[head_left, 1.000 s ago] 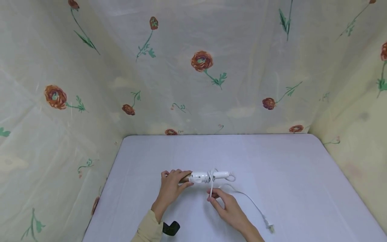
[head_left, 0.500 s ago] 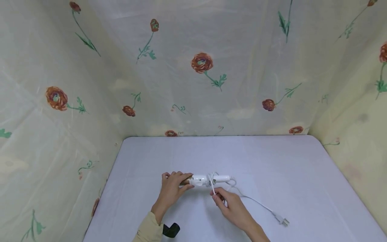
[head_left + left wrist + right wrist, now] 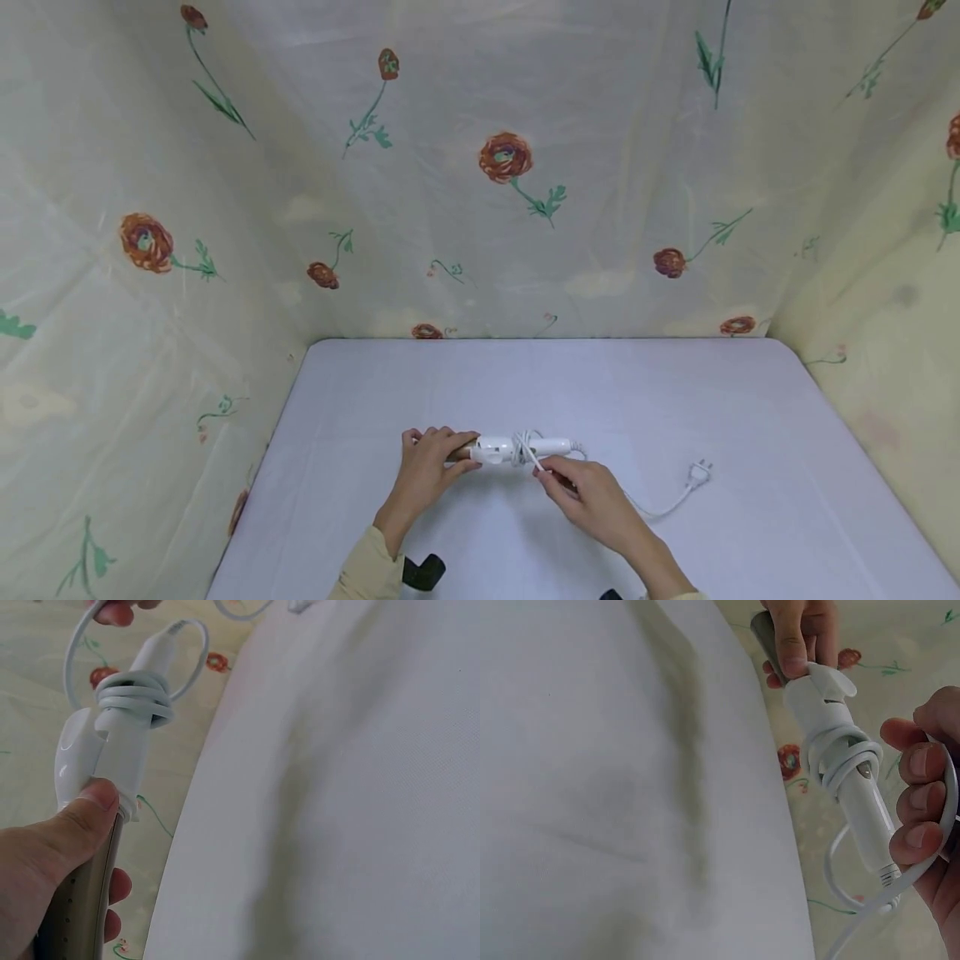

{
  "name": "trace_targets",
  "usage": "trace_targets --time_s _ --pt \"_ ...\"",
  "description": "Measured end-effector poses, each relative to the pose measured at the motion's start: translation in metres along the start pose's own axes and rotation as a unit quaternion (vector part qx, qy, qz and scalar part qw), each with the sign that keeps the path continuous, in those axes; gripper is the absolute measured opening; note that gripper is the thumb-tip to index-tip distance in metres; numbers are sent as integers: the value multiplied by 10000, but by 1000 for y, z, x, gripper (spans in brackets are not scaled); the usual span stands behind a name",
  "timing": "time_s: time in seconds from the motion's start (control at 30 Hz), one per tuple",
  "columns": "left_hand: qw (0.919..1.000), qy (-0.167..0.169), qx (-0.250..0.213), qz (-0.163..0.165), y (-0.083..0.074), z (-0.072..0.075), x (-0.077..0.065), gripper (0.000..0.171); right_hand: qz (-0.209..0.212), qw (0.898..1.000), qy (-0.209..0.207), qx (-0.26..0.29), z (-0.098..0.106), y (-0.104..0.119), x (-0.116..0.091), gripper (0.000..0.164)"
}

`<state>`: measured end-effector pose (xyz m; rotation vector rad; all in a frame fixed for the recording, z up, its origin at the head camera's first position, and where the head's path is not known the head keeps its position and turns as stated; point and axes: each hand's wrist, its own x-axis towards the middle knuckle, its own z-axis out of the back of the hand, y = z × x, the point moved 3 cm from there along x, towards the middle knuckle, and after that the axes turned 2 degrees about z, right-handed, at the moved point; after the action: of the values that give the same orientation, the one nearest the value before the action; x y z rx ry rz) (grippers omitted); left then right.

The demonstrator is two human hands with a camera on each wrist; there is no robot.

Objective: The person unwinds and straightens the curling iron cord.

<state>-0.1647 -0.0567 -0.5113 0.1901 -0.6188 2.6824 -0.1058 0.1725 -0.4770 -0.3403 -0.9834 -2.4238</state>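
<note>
A curling iron point(image 3: 491, 450) with a white handle and a metallic brown barrel is held up level over the table. My left hand point(image 3: 427, 467) grips it by the barrel, thumb near the handle's base in the left wrist view. Several turns of white cord point(image 3: 844, 757) wrap the handle point(image 3: 124, 742). My right hand point(image 3: 592, 500) holds the cord just right of these turns, its fingers point(image 3: 919, 799) curled round it in the right wrist view. From that hand the loose end trails right to a two-pin plug point(image 3: 699, 473).
The white-covered table point(image 3: 375, 383) is enclosed by flowered cloth point(image 3: 600, 167) at the back and both sides. A black angled piece point(image 3: 424, 572) shows beside the left sleeve point(image 3: 369, 568), and another dark bit point(image 3: 611, 594) at the bottom edge.
My right hand has moved right and slightly up with the cord, now overlapping the handle's end. The plug has swung from lower right to farther up the table. The left hand stays put.
</note>
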Motion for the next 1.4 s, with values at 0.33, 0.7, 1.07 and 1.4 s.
trace_targets --time_s 0.33,0.7,1.07,1.4 --pt "9999 107 63 -50 0 0 0 46 145 9989 -13 -436 11 -3 11 5" --pt "9998 99 -62 -175 2 0 -3 44 142 9974 217 -667 17 -9 26 12" --pt "9991 198 -261 -270 7 -4 -6 45 327 9964 314 -719 16 -21 36 14" --pt "9987 291 -359 -230 11 -2 -6 45 431 9957 325 -747 14 -27 43 14"
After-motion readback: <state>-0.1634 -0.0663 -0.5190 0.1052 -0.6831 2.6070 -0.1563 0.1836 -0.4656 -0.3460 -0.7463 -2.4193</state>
